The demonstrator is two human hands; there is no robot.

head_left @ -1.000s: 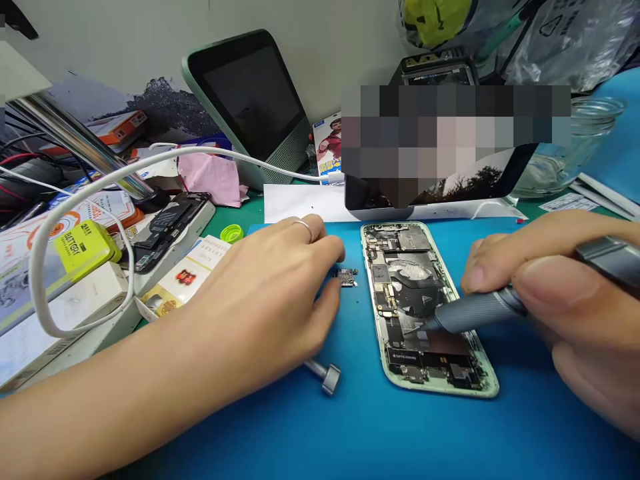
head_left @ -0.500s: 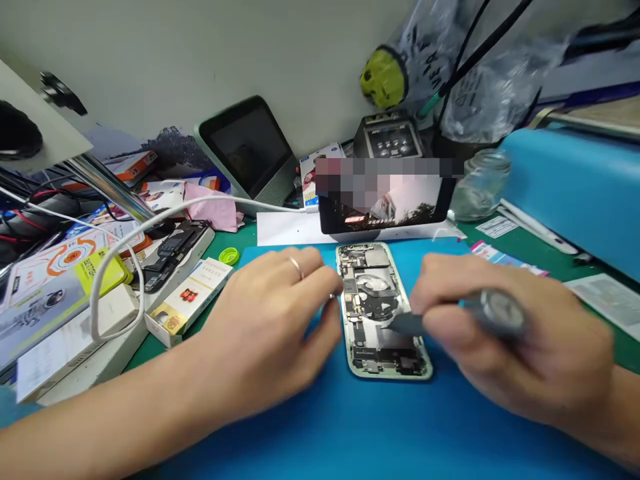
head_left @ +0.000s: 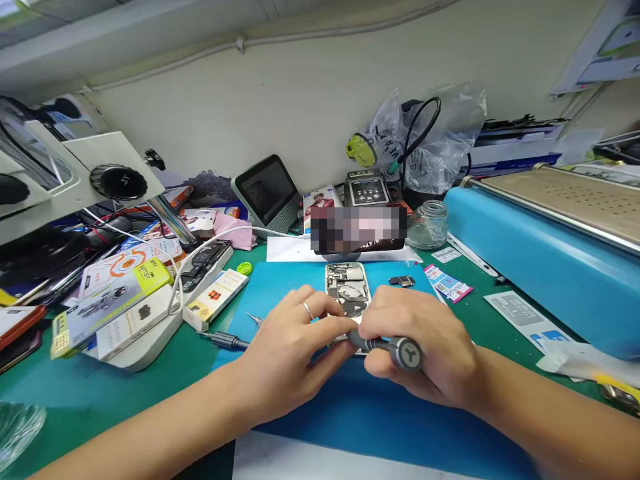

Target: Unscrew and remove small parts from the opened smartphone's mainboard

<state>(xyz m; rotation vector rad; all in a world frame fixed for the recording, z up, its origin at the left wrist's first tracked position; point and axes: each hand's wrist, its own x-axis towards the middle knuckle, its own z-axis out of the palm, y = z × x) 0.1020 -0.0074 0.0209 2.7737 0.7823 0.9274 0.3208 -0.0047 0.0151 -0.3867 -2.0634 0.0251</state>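
An opened phone with its insides showing lies on a blue mat. My right hand is closed round a grey screwdriver whose tip points left toward the phone's lower part. My left hand, a ring on one finger, is curled beside the phone with its fingertips meeting the driver's tip; whether it pinches anything is hidden. The phone's lower half is covered by both hands.
A second screwdriver lies left of my left hand. A small black part, a glass jar, a tilted dark screen, boxes and a white cable crowd the left; a blue machine stands right.
The view pulled back and up, showing far more of the bench. My hands drew together over the phone's lower half, the left fingertips now at the driver tip.
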